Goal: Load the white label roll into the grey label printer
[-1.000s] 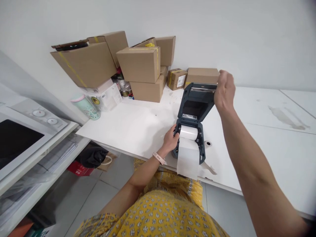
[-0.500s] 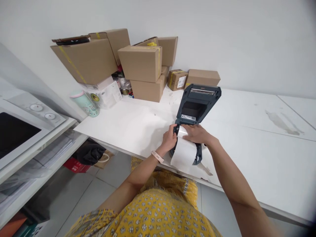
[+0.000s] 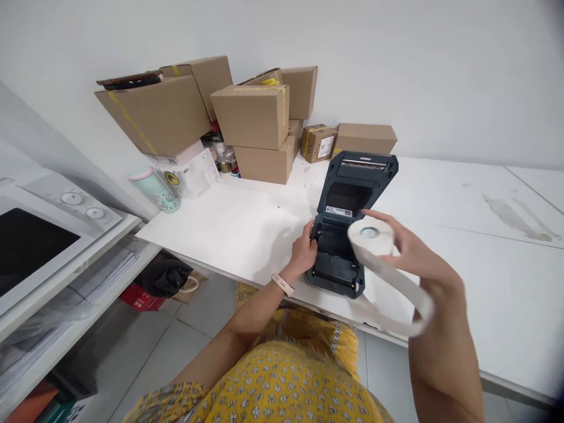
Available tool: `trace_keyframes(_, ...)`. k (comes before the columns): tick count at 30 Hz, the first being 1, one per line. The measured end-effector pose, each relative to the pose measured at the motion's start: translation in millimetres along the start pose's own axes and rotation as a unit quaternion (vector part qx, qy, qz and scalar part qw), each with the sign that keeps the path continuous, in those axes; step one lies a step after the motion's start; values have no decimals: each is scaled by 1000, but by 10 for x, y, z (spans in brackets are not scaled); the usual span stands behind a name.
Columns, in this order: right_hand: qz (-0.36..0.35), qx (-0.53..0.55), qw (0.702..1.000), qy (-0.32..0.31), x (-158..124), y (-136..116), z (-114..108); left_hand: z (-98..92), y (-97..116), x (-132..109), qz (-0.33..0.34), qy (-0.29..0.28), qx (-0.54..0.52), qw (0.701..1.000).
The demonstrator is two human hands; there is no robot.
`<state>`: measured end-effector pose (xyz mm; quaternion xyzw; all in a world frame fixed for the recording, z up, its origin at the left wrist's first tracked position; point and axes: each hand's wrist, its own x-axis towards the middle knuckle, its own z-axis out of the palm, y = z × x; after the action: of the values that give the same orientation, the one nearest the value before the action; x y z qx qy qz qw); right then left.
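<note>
A dark label printer (image 3: 337,270) stands near the front edge of the white table, its lid (image 3: 359,170) raised and its inside bare of paper. My left hand (image 3: 304,251) grips the printer's left side, thumb at the rim of the bay. Above the printer's right side, my right hand (image 3: 405,244) holds a white label roll (image 3: 371,236) by its outer edge, the core hole facing up. A loose strip of the roll's paper curls down past my right wrist, blurred by motion.
Stacked cardboard boxes (image 3: 253,117) stand along the wall, with two smaller ones behind the printer. A mint tumbler (image 3: 154,191) and a white box (image 3: 194,173) are at the table's left end. A microwave (image 3: 48,229) sits on a shelf at far left.
The label roll has come out of the printer's bay, lifted up and to the right in my right hand. My left hand has stayed on the printer's left side.
</note>
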<state>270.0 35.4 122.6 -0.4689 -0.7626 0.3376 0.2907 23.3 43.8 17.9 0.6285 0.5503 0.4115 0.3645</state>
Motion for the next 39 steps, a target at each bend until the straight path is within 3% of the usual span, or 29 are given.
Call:
trace_keyframes(5,94,141,959,228,-655,296,-137,12,-1,2,-2,4,7,1000)
trace_keyframes(8,143,167,919,326,-727,714,-65,12,2,12,-5,3,10,1000)
trace_keyframes(11,189,166,889,382,-630,1182,47,12,-3,19,-7,6,8,1000)
trace_keyframes(15,201,162,891,373,-496,1575,241,8,0,19,-12,7,12,1000)
trace_keyframes(20,205,162,913,313,-517,1606,289,-2,31,13,-14,7,29,999)
trace_keyframes(22,196,145,926,289,-601,1461,214,-5,40,14,-13,9,37,999)
trace_keyframes(27,69,105,928,351,-858,764,163,-7,49,13,-8,8,46,999)
trace_keyframes(30,62,80,955,277,-877,540,394,-8,52,10,-14,9,49,999)
trace_keyframes(32,88,20,964,250,-823,608,620,-9,52,10,-17,9,48,999)
trace_keyframes(35,126,-87,952,266,-701,912,936,-8,46,13,-15,10,43,999)
trace_keyframes(39,113,-185,939,267,-558,1241,1126,-8,35,11,-12,9,42,999)
